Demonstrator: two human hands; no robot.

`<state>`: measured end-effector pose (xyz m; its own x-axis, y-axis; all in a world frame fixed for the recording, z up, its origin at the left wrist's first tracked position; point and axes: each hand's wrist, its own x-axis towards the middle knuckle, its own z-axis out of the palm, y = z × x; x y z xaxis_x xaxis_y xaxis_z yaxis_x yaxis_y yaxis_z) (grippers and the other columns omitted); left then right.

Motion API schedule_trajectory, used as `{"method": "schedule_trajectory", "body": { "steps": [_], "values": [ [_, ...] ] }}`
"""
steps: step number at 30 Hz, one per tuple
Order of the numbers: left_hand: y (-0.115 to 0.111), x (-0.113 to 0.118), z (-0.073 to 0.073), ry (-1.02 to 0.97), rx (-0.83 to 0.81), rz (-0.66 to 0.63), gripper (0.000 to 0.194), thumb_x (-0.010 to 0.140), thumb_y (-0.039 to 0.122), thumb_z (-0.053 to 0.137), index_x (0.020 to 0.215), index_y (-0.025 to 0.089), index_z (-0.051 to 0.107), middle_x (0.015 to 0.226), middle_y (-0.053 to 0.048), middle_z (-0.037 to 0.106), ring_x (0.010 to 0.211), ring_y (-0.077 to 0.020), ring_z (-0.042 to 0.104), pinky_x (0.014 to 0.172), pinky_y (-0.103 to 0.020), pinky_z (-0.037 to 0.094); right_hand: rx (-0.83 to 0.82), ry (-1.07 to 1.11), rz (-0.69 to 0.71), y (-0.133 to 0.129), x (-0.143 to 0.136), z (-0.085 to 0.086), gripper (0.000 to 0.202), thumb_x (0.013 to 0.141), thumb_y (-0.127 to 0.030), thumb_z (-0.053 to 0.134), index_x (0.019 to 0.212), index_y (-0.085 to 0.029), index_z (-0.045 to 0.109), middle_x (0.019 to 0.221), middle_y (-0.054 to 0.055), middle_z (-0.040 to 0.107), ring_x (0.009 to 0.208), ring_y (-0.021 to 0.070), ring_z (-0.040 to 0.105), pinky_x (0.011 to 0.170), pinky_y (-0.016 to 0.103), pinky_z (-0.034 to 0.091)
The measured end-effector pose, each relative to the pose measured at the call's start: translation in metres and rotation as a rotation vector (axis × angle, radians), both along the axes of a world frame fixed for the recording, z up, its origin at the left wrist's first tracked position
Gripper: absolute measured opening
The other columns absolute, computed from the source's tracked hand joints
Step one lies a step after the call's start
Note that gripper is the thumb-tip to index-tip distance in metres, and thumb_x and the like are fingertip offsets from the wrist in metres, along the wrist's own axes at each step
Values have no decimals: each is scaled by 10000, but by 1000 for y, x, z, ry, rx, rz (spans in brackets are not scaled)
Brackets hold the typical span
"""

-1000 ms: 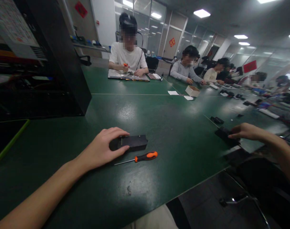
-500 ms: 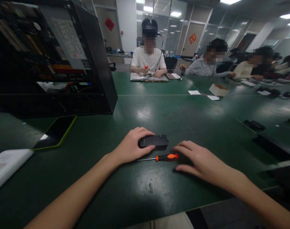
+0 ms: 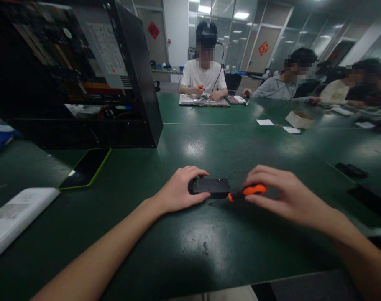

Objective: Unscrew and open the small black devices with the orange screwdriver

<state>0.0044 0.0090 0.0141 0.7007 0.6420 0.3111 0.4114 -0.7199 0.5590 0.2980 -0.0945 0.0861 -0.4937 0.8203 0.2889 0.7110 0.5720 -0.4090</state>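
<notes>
My left hand (image 3: 185, 188) grips the left end of a small black box-shaped device (image 3: 213, 187) on the green table, thumb on the near side and fingers on the far side. My right hand (image 3: 279, 190) pinches the orange and black handle of a screwdriver (image 3: 254, 190) between thumb and fingers. Its thin shaft points left and slants down, just in front of the black device. The frames do not show clearly whether the tip touches the table.
At left stands an open black computer case (image 3: 149, 83). Beside it lie a green-edged phone (image 3: 86, 167) and a white flat device (image 3: 24, 213). Across the green table (image 3: 240, 146), a person (image 3: 204, 75) works over a tray. A small box (image 3: 300, 120) sits at far right.
My right hand has taken hold of the screwdriver and raised its handle off the table. My left hand still grips the black device. The view has turned slightly left.
</notes>
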Motion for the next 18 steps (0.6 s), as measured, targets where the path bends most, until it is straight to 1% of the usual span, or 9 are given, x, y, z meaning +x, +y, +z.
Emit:
{"method": "schedule_trajectory", "body": {
  "steps": [2,4,6,8,10,12,13,14,18],
  "values": [
    [-1,1,1,-9,-11,-11,387,875,397,801,1207,234,690,1237,-59,727,1155,-286,666,1021,-469,484,225,94,-46,12,5,21,198,1000,-423,690,996,-226,685,941,13,678,831,156,639,726,288,499],
    [-2,4,0,-25,-7,-4,347,887,388,792,1183,235,697,1219,-54,732,1149,-281,668,1018,-467,482,415,124,-96,26,0,40,270,1019,-457,648,899,-216,661,770,-14,623,647,126,554,585,273,418],
    [-5,7,-2,-41,9,13,347,890,385,791,1191,239,697,1221,-53,735,1155,-282,666,1028,-471,477,522,132,-115,42,-13,53,318,1030,-473,616,847,-214,636,643,-43,541,521,101,439,509,272,338],
    [-8,11,-4,-58,29,28,346,893,389,791,1193,244,698,1217,-53,741,1150,-282,667,1033,-474,478,605,175,-105,55,-31,57,323,1026,-466,613,819,-218,618,605,-53,506,493,95,400,504,275,322],
    [-10,14,-4,-70,43,33,334,897,389,790,1182,242,700,1195,-51,749,1124,-279,672,1020,-471,484,725,240,-56,67,-47,52,309,1017,-446,613,801,-226,607,624,-45,540,511,99,441,519,276,347],
    [-11,16,-3,-72,46,32,304,898,375,786,1158,240,704,1170,-50,753,1100,-275,675,997,-462,494,826,287,-1,75,-57,40,283,1006,-420,614,797,-230,605,644,-39,579,528,101,489,525,269,372],
    [-11,16,-2,-70,44,30,295,895,365,784,1150,241,705,1165,-50,753,1096,-275,676,988,-458,498,846,310,2,78,-59,32,273,1003,-412,612,798,-231,607,640,-41,584,522,99,498,519,264,378],
    [-11,16,-1,-67,40,30,288,889,356,783,1141,242,705,1162,-50,752,1094,-275,678,981,-455,502,847,340,-25,81,-58,24,275,1005,-411,605,796,-233,608,629,-44,582,511,98,500,512,261,380],
    [-13,15,1,-52,24,34,294,851,342,784,1110,237,692,1147,-51,750,1072,-280,686,952,-451,513,787,471,-239,85,-46,-2,347,1025,-485,558,783,-244,616,593,-41,570,493,115,504,503,274,392]
  ]
}}
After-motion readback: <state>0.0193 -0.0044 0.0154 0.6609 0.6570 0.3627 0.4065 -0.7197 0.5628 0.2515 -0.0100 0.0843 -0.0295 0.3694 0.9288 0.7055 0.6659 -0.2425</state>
